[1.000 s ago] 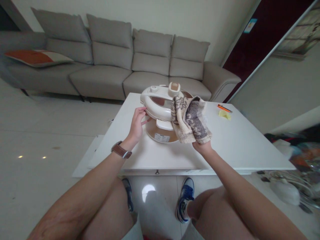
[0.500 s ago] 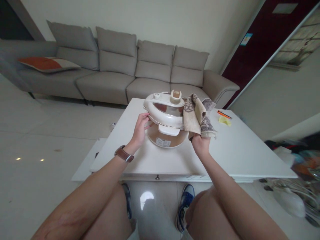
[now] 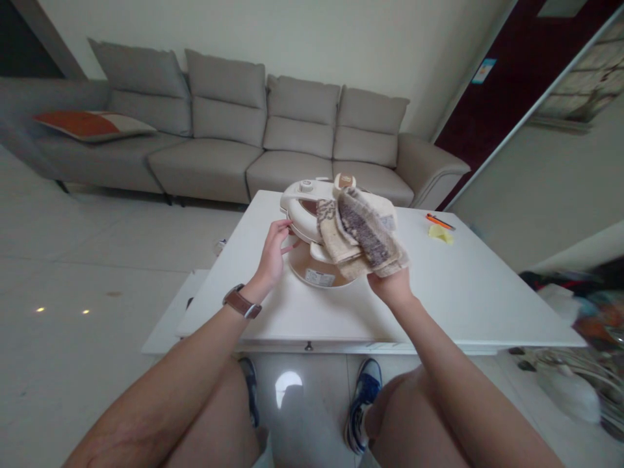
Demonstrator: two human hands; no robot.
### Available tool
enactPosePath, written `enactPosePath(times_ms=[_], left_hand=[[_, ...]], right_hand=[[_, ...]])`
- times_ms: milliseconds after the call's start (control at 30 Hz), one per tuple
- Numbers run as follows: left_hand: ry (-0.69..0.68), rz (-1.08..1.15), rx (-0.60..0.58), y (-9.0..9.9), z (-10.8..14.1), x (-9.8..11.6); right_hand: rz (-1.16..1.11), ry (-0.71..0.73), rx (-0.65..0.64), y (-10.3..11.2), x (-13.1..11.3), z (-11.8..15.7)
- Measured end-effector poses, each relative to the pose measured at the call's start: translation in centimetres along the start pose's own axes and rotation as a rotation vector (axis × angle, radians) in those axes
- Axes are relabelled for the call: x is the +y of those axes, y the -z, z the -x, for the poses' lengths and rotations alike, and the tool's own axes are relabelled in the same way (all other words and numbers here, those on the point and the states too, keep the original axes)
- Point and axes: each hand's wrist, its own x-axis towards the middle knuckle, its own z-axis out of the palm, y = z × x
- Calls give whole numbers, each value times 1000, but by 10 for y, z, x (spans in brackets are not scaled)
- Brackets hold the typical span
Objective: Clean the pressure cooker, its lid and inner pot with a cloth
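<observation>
On white table (image 3: 468,292), lidded cooker (image 3: 303,222), contents hidden, left hand (image 3: 273,257) unclenched against it, right hand (image 3: 392,286) grasping towel (image 3: 363,234)

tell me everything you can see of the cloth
The cloth looks like soft, fuzzy fabric, cream with a dark grey-brown pattern. It is bunched in loose folds and held near its lower edge by the right hand. It hides the right part of the white and tan cooker; whether it touches the cooker cannot be told.
</observation>
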Motion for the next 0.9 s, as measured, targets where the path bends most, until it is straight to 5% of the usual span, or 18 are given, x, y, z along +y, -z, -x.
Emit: enactPosePath(times_ms=[433,633,900], left_hand=[[-6,-17,14,1,-1,-4],[-18,-19,7,1,0,-3],[2,-23,20,-2,0,0]], right_hand=[[-219,-179,355,13,37,-22],[-354,-496,430,7,72,-17],[-548,-852,360,-4,99,-2]])
